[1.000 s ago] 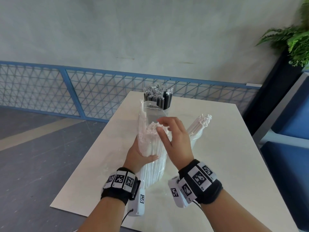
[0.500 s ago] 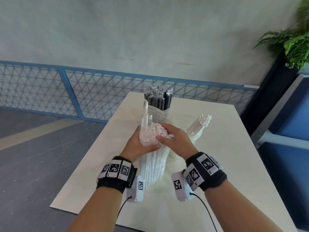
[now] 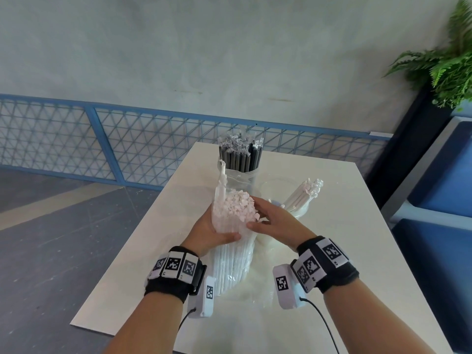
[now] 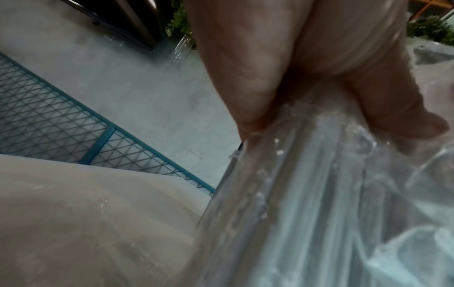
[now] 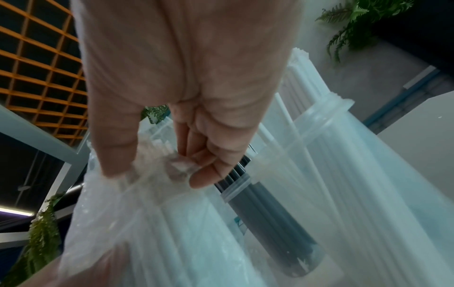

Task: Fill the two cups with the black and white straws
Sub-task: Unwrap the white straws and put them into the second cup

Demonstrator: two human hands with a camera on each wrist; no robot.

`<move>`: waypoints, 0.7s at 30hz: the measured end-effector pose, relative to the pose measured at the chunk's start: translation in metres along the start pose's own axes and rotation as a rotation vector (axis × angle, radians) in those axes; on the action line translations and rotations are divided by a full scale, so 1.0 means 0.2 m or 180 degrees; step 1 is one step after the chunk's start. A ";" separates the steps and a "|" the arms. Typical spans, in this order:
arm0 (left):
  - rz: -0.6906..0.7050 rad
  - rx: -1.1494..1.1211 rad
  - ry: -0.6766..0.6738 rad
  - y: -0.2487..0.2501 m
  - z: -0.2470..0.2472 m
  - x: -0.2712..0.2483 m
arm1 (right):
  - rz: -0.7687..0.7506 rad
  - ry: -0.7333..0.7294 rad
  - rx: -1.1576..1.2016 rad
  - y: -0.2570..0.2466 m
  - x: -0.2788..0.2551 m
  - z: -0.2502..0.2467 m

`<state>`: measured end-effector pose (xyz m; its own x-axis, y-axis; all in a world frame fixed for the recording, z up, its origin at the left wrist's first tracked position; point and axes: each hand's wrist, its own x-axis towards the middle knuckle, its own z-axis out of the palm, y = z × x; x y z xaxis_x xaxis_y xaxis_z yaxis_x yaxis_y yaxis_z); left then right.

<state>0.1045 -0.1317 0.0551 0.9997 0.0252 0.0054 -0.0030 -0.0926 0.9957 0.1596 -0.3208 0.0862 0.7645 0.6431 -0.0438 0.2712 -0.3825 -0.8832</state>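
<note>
On the left we see one left hand [image 3: 208, 229] wrapped round one upright bundle of white straws [image 3: 233, 241]; its thumb crosses the front of the bundle and its fingers curl behind, so the grip is clamped on the bundle through a clear plastic bag [image 3: 222, 182], whose loose edge sticks up above the straw tips. The bundle's lower end stands on the white table [image 3: 344, 251], near the front edge. In the left wrist view the same hand [image 4: 307, 68] squeezes the bagged straws [image 4: 307, 194].

Just right of the bundle, one right hand [image 3: 273, 221] lies against its top, thumb on the near side and fingers bent over the straw tips; in the right wrist view the fingertips [image 5: 203, 178] pinch the bag's rim at the straw ends, so this hand too is clamped on the bag.

Behind them we count two clear cups: one cup [image 3: 241, 178] full of black straws [image 3: 240, 157], upright, and to its right one cup [image 3: 297, 213] with a smaller lot of white straws [image 3: 304, 192] leaning right.

Both wrists wear black bands with square coded markers; we can read no writing or brand anywhere
</note>
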 end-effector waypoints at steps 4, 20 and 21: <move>-0.0029 0.0127 -0.0121 0.01 0.01 0.00 | -0.0013 0.0450 -0.0191 0.01 0.01 0.03; 0.0064 0.0161 0.0604 0.00 0.07 0.04 | -0.0008 0.1854 0.0067 0.00 0.03 0.21; 0.0052 0.0174 0.0604 0.00 0.07 0.03 | -0.0012 0.1871 0.0099 -0.01 0.03 0.21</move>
<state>0.1116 -0.1451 0.0545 0.9767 0.2100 0.0441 -0.0128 -0.1482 0.9889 0.1394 -0.2879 0.0676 0.9620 0.1652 0.2176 0.2639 -0.3555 -0.8966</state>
